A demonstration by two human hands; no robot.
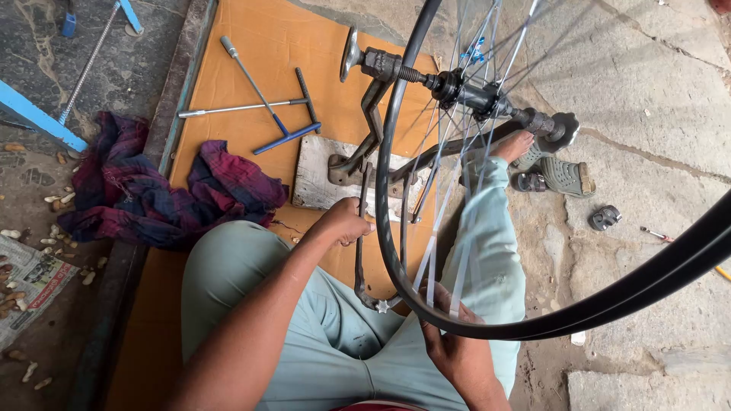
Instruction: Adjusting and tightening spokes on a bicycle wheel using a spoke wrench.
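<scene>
Left hand (346, 222) grips dark metal lever (361, 243) beside the wheel rim (386, 228).
Lever's long axis runs twelve to six; right hand (449, 339), at five o'clock, closes on the rim.

I sit on a rough grey stone floor (647, 99). On it lies an orange cardboard sheet (266, 46) carrying a checked red-blue cloth (152, 194), 2 blue-handled T-wrenches (263, 99) and a whitish wooden block (312, 179).
</scene>
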